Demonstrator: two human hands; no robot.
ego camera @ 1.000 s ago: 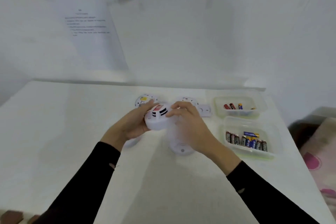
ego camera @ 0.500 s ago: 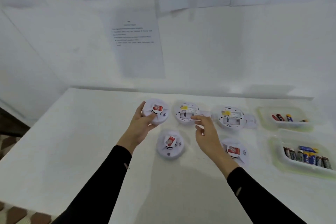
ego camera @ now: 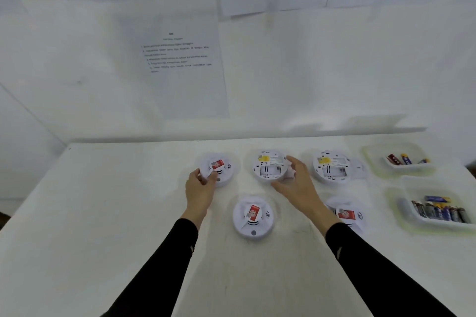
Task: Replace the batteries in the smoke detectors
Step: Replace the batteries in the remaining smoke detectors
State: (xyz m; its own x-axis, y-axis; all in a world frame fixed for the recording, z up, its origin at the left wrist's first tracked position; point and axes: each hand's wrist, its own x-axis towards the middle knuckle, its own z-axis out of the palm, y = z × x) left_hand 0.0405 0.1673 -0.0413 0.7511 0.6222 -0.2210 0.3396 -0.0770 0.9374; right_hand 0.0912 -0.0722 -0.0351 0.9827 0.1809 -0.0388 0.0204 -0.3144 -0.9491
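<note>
Worktop (ego camera: 103, 213): white, against a papered wall (ego camera: 309, 72).
Left hand (ego camera: 199, 188): grips the red-labelled detector (ego camera: 221, 167) by its near rim.
Right hand (ego camera: 296, 185): fingers spread, beside the upturned detector (ego camera: 269, 166).
Right-edge tubs (ego camera: 373, 154): batteries (ego camera: 438, 211) in both.

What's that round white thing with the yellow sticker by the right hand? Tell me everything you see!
That smoke detector is a round white plastic-looking disc, lying flat with its back up on the white table, in the middle of the far row. It has a yellow sticker by its far edge and a rectangular bay at its middle; whether anything sits inside is unclear. The right hand, fingers spread, curves round its right side, thumb at its near edge.
</note>
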